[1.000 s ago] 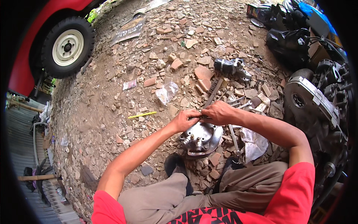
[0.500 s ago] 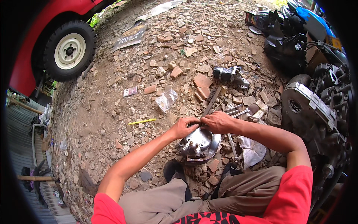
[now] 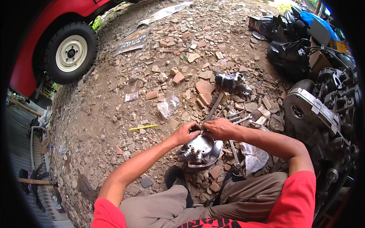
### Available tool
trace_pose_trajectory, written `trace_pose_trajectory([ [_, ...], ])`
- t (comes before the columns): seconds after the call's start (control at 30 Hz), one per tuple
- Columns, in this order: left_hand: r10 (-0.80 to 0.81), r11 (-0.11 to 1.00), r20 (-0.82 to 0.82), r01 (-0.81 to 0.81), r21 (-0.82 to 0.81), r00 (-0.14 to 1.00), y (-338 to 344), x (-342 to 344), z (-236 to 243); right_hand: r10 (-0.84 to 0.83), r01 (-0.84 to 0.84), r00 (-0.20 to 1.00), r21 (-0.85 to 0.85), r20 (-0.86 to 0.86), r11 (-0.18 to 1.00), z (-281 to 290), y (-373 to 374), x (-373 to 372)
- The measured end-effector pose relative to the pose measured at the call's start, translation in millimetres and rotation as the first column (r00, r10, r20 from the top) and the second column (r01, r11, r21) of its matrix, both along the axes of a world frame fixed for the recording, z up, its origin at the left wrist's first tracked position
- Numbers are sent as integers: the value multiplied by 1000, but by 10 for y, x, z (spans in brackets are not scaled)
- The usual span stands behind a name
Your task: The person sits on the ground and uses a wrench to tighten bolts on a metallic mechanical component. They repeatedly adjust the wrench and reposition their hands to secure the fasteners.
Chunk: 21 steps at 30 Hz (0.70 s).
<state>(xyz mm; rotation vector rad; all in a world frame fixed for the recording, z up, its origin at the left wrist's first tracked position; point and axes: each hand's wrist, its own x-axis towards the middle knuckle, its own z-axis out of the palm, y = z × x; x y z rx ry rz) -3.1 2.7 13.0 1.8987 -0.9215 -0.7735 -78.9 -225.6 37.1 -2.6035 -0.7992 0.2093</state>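
A round, shiny metal housing [image 3: 202, 145] with small bolts and stub fittings sits on the rubble between my feet. At its far edge, my left hand [image 3: 185, 133] has its fingers curled and thumb bent in. My right hand [image 3: 220, 128] meets it there, closed in a pinch. The fingertips of both hands almost touch, and whatever small thing lies between them is hidden. Just beyond my right hand lies a long dark brush-like strip [image 3: 215, 107]. Beside my right wrist are several wrenches [image 3: 244, 119], and another wrench [image 3: 234, 154] lies right of the housing.
A whitish rag [image 3: 254, 157] lies by my right knee. Farther off are a black-and-silver cylindrical part [image 3: 232, 83], a clear plastic bag [image 3: 168, 105] and a yellow stick [image 3: 143, 127]. A large engine [image 3: 310, 108] stands at right, a red vehicle's wheel [image 3: 71, 52] at upper left.
The view has shifted slightly. Both hands stay at the housing's far edge, with only small finger movements; the surrounding things lie as before.
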Motion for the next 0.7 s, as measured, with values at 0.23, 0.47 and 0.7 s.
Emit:
trace_pose_trajectory([
  [0.23, 26, 998, -69, -30, -52, 997, -12, -15, -33, 110, -117, 980, 33, 164, 993, -160, -50, 41],
  [0.47, 29, 999, -54, -31, -31, 998, 11, -7, -39, -74, 66, 996, -135, -50, 989, -116, 38, 46],
  [0.7, 16, 997, -64, -21, -71, 998, -24, -20, -1, 128, -129, 991, 33, 36, 991, 13, -63, 75],
])
